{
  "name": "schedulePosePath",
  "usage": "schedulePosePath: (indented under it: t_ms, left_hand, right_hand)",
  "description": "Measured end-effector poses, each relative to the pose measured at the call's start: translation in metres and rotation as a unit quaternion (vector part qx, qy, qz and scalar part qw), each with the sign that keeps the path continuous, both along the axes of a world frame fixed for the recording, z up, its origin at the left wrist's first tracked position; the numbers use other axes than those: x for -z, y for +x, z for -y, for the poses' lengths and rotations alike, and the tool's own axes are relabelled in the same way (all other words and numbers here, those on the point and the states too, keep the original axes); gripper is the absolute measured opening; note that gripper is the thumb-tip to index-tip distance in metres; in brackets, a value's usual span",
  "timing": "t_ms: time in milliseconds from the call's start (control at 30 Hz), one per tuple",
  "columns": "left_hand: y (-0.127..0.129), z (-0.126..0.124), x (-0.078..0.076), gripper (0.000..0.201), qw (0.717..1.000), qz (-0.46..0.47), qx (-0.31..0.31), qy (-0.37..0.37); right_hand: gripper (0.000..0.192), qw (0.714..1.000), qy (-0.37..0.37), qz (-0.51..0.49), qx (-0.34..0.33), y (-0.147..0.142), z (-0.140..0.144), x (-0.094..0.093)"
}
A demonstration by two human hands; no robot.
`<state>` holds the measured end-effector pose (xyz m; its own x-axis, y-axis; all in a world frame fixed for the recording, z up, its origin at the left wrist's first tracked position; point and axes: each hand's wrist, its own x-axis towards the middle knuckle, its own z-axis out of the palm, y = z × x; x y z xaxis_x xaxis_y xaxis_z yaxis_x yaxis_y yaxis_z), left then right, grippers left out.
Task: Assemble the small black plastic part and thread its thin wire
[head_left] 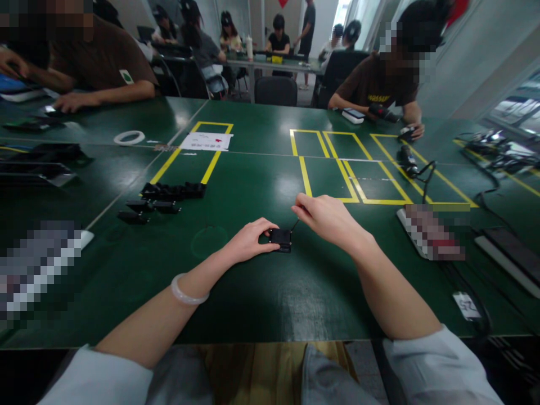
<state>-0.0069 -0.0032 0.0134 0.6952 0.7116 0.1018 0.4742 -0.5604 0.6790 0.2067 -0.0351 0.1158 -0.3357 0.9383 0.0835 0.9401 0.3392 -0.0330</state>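
My left hand (250,241) rests on the green table (261,292) and pinches a small black box-shaped part (280,238) at its left side. My right hand (325,216) hovers just above and to the right of that part, fingers closed on a thin dark tool (295,225) whose tip points down to the part's top right corner. A pale bangle sits on my left wrist.
A cluster of similar black parts (171,192) lies to the left near yellow tape lines (337,163). A roll of white tape (129,137) and a paper sheet (206,140) lie farther back. Other people work across the table; cables and devices (411,163) lie right.
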Motion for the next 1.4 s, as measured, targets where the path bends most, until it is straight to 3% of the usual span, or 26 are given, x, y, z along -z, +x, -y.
schedulePosePath:
  t_ms: [267,467,667,933,1200,1400]
  left_hand:
    - [0.000,0.000,-0.001,0.042,1.000,0.000,0.001,-0.001]
    - [0.003,0.005,-0.004,0.058,0.999,-0.027,-0.017,0.025]
    - [0.006,0.007,-0.002,0.043,0.997,-0.051,-0.020,0.059]
    - [0.008,0.008,-0.003,0.040,0.993,-0.060,-0.016,0.103]
    - [0.010,0.013,-0.004,0.040,0.988,-0.066,0.005,0.137]
    - [0.009,0.012,-0.005,0.038,0.985,-0.078,0.005,0.151]
  right_hand:
    - [0.031,1.000,0.005,-0.005,-0.007,0.001,-0.001,0.002]
    - [0.030,1.000,0.009,-0.002,-0.006,0.001,-0.003,0.004]
    - [0.029,1.000,0.011,0.000,-0.006,0.001,-0.002,0.003]
    - [0.022,0.999,0.002,-0.029,-0.016,0.000,-0.001,0.002]
    - [0.020,0.993,0.034,-0.113,-0.017,0.004,-0.002,0.023]
    - [0.027,0.968,0.076,-0.238,0.014,0.002,0.001,0.047]
